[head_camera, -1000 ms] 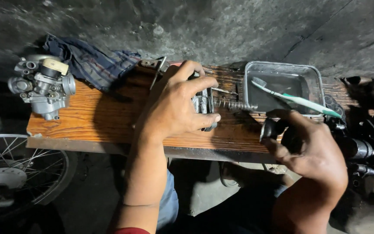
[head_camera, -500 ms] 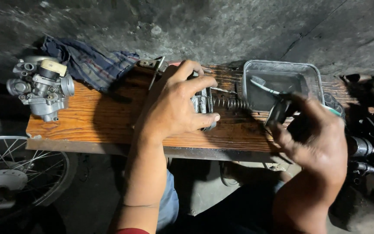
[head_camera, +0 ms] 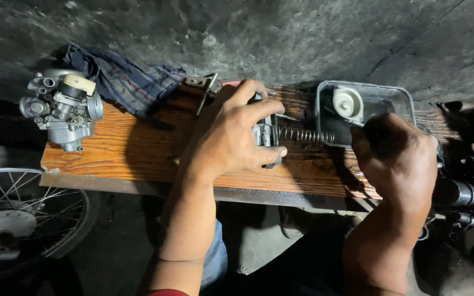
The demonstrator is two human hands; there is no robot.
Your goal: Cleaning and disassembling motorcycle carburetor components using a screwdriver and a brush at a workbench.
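Gripping a metal part under the left hand, spring just right.

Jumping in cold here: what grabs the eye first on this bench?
The left hand clamps a metal part mid-board, a coil spring sticking out toward the metal tray. The right hand reaches over that tray. A carburetor sits at the wooden board's left end.

Left hand: fingers clasping small grey metal engine part. Coiled steel spring just beyond fingertips. Right hand: fisted over rectangular metal tray.
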